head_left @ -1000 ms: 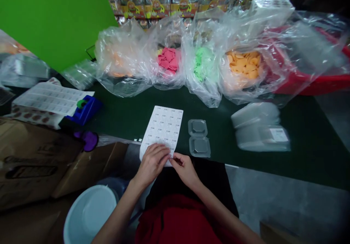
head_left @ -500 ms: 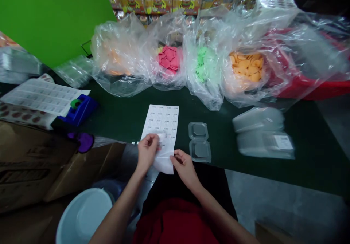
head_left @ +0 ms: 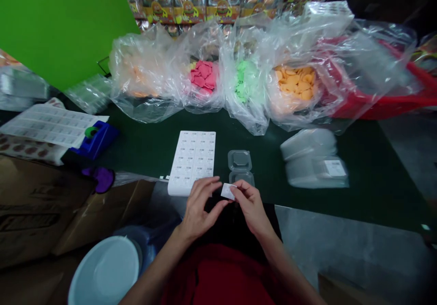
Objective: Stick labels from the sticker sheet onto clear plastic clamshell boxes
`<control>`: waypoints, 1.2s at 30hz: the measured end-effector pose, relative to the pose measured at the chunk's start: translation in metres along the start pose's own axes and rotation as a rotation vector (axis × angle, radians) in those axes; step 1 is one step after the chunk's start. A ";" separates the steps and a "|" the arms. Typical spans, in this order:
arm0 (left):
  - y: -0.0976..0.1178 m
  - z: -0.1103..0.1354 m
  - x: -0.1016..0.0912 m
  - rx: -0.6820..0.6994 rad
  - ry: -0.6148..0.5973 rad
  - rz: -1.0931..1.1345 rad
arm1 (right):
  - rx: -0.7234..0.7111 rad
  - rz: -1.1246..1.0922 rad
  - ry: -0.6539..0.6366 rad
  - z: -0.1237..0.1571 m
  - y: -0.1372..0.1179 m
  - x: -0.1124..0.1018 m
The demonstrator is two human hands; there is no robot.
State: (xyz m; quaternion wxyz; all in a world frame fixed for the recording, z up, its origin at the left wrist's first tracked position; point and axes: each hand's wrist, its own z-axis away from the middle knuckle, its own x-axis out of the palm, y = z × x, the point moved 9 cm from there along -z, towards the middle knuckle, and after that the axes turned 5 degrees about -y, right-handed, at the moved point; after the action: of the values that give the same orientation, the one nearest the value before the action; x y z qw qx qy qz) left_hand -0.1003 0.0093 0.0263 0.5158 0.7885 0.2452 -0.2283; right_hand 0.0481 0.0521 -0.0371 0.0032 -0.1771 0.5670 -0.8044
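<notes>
Both hands meet at the near edge of the green table (head_left: 375,177). My right hand (head_left: 251,205) pinches a small white sticker (head_left: 228,191) between thumb and fingertips. My left hand (head_left: 201,205) is beside it, fingers curled, with thumb and fingertips touching the same sticker. The white label sheet (head_left: 193,161) lies flat just beyond my left hand. A small clear hinged plastic container (head_left: 241,166) lies open right of the sheet, just past my right hand.
Clear bags hold foam pieces: orange (head_left: 143,75), pink (head_left: 203,75), green (head_left: 247,79), orange (head_left: 295,82). A stack of clear containers (head_left: 312,159) lies to the right. A blue tape dispenser (head_left: 97,136), more label sheets (head_left: 51,125), cardboard boxes (head_left: 41,205) and a white bucket (head_left: 105,271) are left.
The sheet's near end was lifted and bent by both hands; now it lies flat again and a single sticker is off it, held between my hands.
</notes>
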 end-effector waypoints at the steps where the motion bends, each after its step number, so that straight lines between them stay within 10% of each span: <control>1: -0.003 -0.005 -0.003 -0.071 -0.005 0.022 | -0.008 0.035 -0.031 0.002 -0.003 -0.002; 8: 0.009 -0.040 0.018 -0.169 -0.206 0.229 | -0.054 0.155 -0.087 0.014 -0.018 -0.017; 13: -0.006 -0.055 0.030 -0.299 -0.011 0.290 | -0.126 0.097 0.259 0.019 -0.025 -0.088; 18: -0.023 -0.064 0.063 -0.402 -0.085 0.347 | -0.172 0.106 0.414 0.027 -0.020 -0.139; 36: -0.032 -0.057 0.091 -0.376 -0.143 0.194 | -0.394 0.707 0.244 0.008 -0.019 -0.072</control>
State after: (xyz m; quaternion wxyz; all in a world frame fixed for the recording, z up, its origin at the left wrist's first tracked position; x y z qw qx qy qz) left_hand -0.0432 0.0873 -0.0307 0.6892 0.6804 0.1692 -0.1831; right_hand 0.1212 0.0668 -0.0374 0.1780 0.1276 0.7321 -0.6451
